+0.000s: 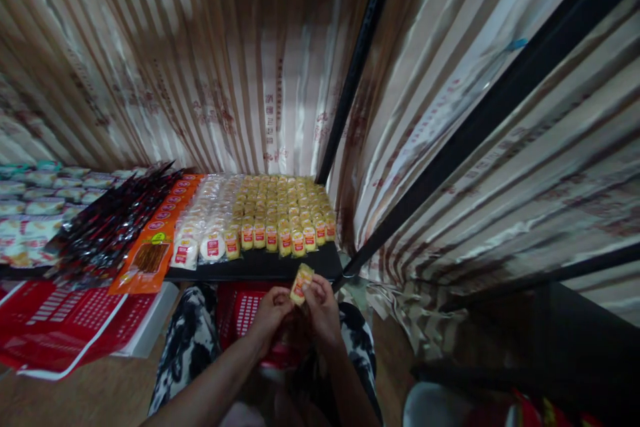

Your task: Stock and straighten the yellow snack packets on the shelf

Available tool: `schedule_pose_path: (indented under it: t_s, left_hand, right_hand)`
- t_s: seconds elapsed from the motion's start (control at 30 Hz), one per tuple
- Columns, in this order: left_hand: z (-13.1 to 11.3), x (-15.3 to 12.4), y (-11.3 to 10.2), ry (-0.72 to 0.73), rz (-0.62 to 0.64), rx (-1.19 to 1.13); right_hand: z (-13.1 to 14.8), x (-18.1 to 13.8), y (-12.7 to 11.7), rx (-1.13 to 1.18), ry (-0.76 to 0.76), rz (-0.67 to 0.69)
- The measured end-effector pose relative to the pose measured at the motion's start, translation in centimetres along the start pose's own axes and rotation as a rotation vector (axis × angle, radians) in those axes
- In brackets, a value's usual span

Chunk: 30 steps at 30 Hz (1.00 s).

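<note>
Head view: yellow packet [301, 283] in pinch of right hand [321, 307], left hand [273, 312] at packet's edge, grip unclear

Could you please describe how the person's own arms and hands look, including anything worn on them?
The left hand and right hand are ungloved. Both forearms are bare, with no sleeve, watch or bracelet visible. The picture is too dim to tell about rings or small markings.
</note>
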<state>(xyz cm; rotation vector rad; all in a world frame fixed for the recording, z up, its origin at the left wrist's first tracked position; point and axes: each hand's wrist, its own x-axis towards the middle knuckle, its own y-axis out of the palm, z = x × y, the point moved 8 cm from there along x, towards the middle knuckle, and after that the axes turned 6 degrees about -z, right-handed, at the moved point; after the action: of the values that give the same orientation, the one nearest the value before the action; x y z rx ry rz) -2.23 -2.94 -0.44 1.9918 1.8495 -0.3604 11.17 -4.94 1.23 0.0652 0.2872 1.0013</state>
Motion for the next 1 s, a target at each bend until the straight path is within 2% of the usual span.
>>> schedule_pose_path:
  t_s: [0.13, 0.2, 0.4, 0.5, 0.63, 0.8, 1.0]
  left_hand:
    - [-3.1, 1.7, -0.4, 0.203, -0.075, 0.190]
    - [-4.9, 2.5, 0.0, 0.290, -0.075, 0.263]
    - [-9.1, 3.2, 3.7, 0.515, 0.059, 0.532]
    - [-11.2, 3.4, 4.8, 0.587, 0.041, 0.609]
    - [-13.9, 4.2, 6.3, 0.667, 0.003, 0.680]
    - [-15.4, 5.4, 9.4, 0.750, 0.009, 0.792]
    - [-15.0, 6.3, 13.7, 0.777, 0.080, 0.923]
  right_hand:
    - [2.0, 0.4, -0.1, -0.051, -0.071, 0.042]
    - [2.6, 0.8, -0.1, -0.085, -0.103, 0.056]
    - [2.5, 2.3, 0.3, -0.189, -0.177, 0.061]
    - [2.7, 3.3, -0.4, -0.244, -0.269, -0.029]
    - [3.9, 3.8, -1.2, -0.482, -0.507, -0.206]
    - [4.2, 4.0, -1.7, -0.498, -0.506, -0.351]
    - [4.8, 3.7, -1.0, -0.640, -0.620, -0.309]
